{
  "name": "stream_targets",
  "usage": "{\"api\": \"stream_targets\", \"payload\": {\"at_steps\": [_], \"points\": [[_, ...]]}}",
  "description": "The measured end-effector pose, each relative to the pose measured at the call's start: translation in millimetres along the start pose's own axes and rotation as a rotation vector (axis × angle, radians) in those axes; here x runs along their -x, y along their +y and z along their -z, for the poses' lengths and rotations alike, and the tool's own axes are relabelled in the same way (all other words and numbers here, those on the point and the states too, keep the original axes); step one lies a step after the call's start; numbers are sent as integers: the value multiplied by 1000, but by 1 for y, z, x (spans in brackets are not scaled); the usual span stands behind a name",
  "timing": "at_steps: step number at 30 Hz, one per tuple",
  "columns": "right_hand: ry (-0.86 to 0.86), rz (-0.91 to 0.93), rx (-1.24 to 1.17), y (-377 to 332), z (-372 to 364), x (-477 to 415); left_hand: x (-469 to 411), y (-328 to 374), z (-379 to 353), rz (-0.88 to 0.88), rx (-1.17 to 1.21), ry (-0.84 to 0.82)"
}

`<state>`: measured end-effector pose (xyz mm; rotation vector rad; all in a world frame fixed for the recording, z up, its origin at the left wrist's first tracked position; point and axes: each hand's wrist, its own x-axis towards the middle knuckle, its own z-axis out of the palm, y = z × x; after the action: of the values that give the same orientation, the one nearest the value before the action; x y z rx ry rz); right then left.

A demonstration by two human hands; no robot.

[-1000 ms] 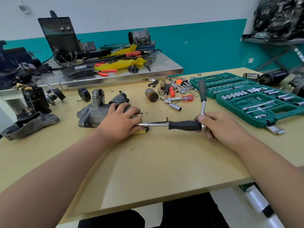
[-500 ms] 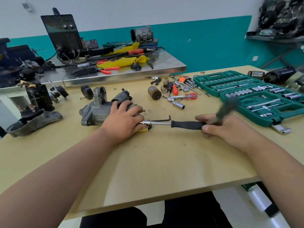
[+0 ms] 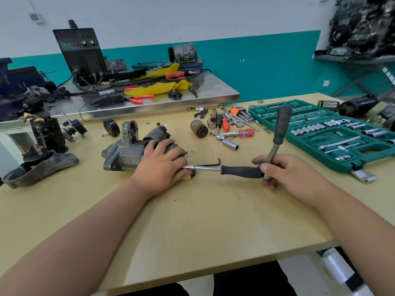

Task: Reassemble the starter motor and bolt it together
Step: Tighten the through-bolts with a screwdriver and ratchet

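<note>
Swinging wrench back upright, right hand (left hand holds motor).

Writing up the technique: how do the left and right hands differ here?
The left hand grips the grey metal starter motor from above; the right hand grips the black-handled L-shaped socket wrench at its bend. The left hand sits at the wrench's socket tip; the right hand at its opposite end. Both curl round what they hold.
</note>
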<state>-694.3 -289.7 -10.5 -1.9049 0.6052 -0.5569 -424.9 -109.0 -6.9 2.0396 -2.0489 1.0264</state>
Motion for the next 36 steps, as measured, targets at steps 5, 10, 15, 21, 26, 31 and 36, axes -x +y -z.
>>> {"api": "stream_targets", "payload": {"at_steps": [5, 10, 15, 21, 26, 31, 36], "points": [[42, 143, 216, -8, 10, 2, -2, 0, -3, 27, 12, 27], [162, -185, 136, -10, -13, -11, 1, 0, -4, 20, 13, 56], [26, -67, -62, -5, 4, -1, -1, 2, -1, -2, -28, 29], [120, -71, -5, -6, -8, -2, -7, 1, 5, 36, 21, -103], [78, -118, 19, -8, -7, -1, -4, 4, 6, 25, -63, -80], [-14, -33, -56, -8, 0, 10, -9, 0, 4, 77, -26, -226], [126, -293, 136, -11, -16, -7, -7, 7, 9, 50, -57, -123]]}}
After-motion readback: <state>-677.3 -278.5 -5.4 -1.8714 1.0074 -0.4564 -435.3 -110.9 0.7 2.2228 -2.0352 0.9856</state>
